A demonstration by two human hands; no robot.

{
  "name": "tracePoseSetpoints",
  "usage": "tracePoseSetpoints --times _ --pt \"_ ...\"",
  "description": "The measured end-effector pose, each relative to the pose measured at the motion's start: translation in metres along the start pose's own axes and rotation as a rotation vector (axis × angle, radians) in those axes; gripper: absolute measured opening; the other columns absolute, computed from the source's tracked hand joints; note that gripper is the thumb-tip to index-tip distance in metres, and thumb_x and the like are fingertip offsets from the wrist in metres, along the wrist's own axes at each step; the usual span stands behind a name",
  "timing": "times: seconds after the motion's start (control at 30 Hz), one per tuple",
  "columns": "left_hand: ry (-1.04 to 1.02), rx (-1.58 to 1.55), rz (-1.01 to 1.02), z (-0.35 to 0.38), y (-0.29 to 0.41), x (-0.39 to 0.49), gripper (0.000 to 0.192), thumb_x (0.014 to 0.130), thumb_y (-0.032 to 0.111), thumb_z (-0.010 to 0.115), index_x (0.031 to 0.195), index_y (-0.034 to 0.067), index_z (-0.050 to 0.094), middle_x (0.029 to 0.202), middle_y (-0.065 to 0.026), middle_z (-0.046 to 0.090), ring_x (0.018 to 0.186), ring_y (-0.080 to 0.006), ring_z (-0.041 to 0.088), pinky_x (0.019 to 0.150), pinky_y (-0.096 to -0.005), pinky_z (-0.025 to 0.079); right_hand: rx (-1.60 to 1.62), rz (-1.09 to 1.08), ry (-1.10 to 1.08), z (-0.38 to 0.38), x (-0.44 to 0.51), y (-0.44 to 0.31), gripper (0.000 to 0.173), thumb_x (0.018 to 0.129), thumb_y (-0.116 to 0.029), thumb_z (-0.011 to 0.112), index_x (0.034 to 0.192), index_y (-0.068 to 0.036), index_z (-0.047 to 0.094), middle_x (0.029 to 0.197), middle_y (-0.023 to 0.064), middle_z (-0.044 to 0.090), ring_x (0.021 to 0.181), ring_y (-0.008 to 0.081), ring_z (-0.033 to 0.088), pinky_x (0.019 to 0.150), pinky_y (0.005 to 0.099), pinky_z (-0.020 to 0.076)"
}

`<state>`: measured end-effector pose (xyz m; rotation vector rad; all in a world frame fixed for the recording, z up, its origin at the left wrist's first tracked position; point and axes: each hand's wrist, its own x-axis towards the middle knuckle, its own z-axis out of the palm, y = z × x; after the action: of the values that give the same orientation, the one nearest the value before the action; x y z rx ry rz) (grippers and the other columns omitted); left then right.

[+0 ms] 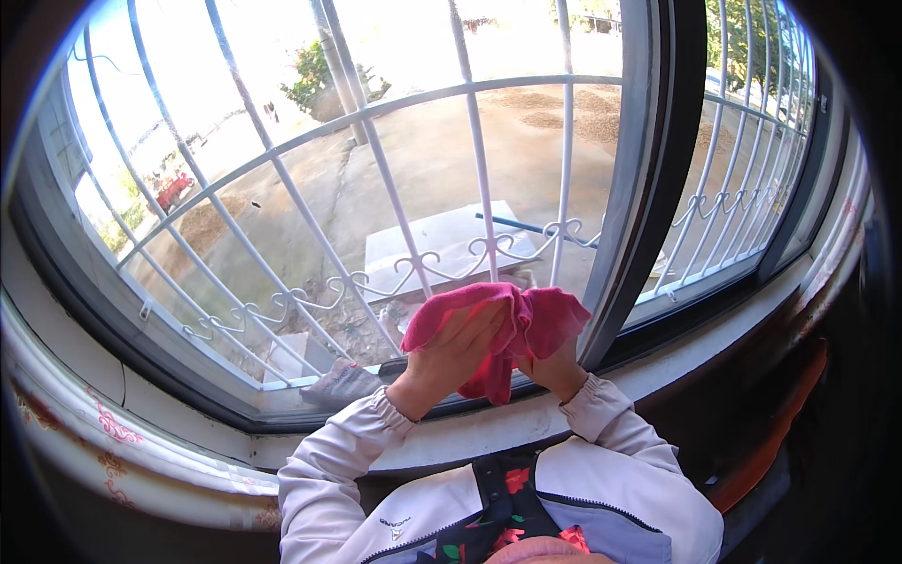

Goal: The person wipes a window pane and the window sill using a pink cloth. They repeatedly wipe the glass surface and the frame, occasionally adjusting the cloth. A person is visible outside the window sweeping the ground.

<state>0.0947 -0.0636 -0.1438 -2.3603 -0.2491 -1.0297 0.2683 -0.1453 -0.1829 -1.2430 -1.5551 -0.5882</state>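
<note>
Both of my hands hold a crumpled pink cloth (pixel 504 317) in front of the window, just above the sill. My left hand (pixel 451 352) lies against the cloth's left part, fingers slanting up over it. The cloth's right part is in my right hand (pixel 557 366), whose fingers are mostly hidden behind the folds. Beyond the cloth stands the window glass, with white metal security bars (pixel 384 166) outside it. Whether the cloth touches the glass I cannot tell. A grey printed cloth or bag (pixel 343 383) sits at the bottom of the window, left of my hands.
A dark window frame upright (pixel 652 176) rises right of my hands. The white sill (pixel 465 436) runs below them. Patterned curtains (pixel 113 458) hang at the left. At the right is an orange curved edge (pixel 782 430), perhaps a chair. Outside lies a pale slab (pixel 451 243) on the ground.
</note>
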Motion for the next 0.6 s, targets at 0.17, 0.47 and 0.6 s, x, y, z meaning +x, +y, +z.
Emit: tracePoseSetpoints --times 0.17,0.47,0.6 --pt "0.043 0.1 -0.047 -0.015 -0.02 0.048 0.047 0.079 0.022 0.066 0.125 0.017 0.068 0.141 0.0023 0.057 0.124 -0.0193 0.055 0.098 -0.0341 0.049 0.06 -0.052 0.084 -0.022 0.056 0.014 0.046 0.083 -0.026 0.075 0.122 -0.004 0.064 0.119 0.0143 0.065 0.111 0.0339 0.061 0.097 0.0445 0.0459" --pt "0.474 0.346 -0.149 -0.068 -0.092 0.188 0.049 0.084 0.027 0.069 0.129 0.009 0.061 0.142 -0.0119 0.053 0.13 -0.0362 0.049 0.105 -0.0518 0.038 -0.312 0.027 0.201 -0.062 0.197 0.026 0.051 0.083 -0.012 0.068 0.134 -0.008 0.059 0.123 0.0201 0.063 0.112 0.0397 0.06 0.095 0.0513 0.0427" --pt "0.13 0.156 -0.157 -0.025 -0.041 0.109 0.042 0.079 0.035 0.07 0.117 0.017 0.071 0.152 -0.0075 0.045 0.142 -0.036 0.036 0.112 -0.0626 0.024 -0.235 -0.115 0.264 -0.031 0.106 0.027 0.055 0.084 -0.019 0.07 0.137 -0.016 0.059 0.13 0.0133 0.059 0.118 0.0369 0.057 0.098 0.0516 0.0415"
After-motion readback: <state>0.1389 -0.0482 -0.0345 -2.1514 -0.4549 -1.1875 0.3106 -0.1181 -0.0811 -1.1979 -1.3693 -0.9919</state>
